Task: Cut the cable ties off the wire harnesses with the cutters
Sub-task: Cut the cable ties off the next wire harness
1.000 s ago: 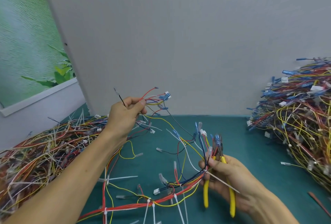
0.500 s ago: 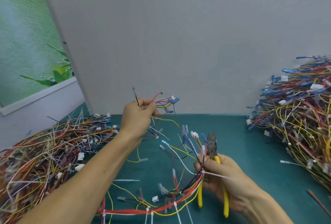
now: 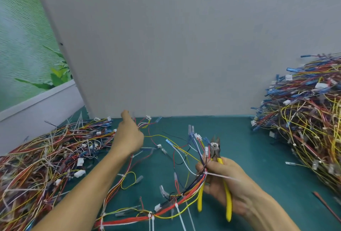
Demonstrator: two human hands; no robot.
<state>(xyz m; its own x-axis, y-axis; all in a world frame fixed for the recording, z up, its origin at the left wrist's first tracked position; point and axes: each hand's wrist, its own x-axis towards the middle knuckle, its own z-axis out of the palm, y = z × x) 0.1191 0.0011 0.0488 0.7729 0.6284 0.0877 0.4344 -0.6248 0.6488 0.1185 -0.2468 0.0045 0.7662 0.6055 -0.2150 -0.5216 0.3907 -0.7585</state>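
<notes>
L hand: L hand (image 3: 129,135) is raised over the mat, left of centre. Thumb sticks up, fingers curled round the thin loose ends of the harness. It's blurred, so can't read the exact grip.
R hand: R hand (image 3: 228,182) is near-right, palm up. Fingers wrap the cutter handles and the thumb pins the wire bundle right at a tie.
Cutters: small steel-nosed cutters (image 3: 216,150) w/ yellow plastic handles. Long axis runs near-to-far, nose pointing far and a touch left, handles trailing near. Handles splayed, and the tips look slightly parted. The nose stands just right of the fanned wire ends.
Harness: multicoloured wire harness (image 3: 191,190) of red, blue, yellow and white leads. Its length runs from the near-left edge along the mat, then curves up and right into the R hand. Past the thumb it fans out toward the far side, w/ white and blue plugs on the ends. A few strands stretch left to the L hand.
Tie in grip: white plastic cable tie (image 3: 221,176) cinched round the bundle at the thumb, tail poking out to the right.
Other ties: more white ties (image 3: 151,217) on the near stretch, tails pointing near.
Left pile: loose tangled wire heap (image 3: 36,166) on the left.
Right pile: taller heap of bundled harnesses (image 3: 304,120) far right, well apart from the hands.
Surface: dark green mat (image 3: 249,156).
Backdrop: plain grey board (image 3: 166,46) standing at the far edge.
</notes>
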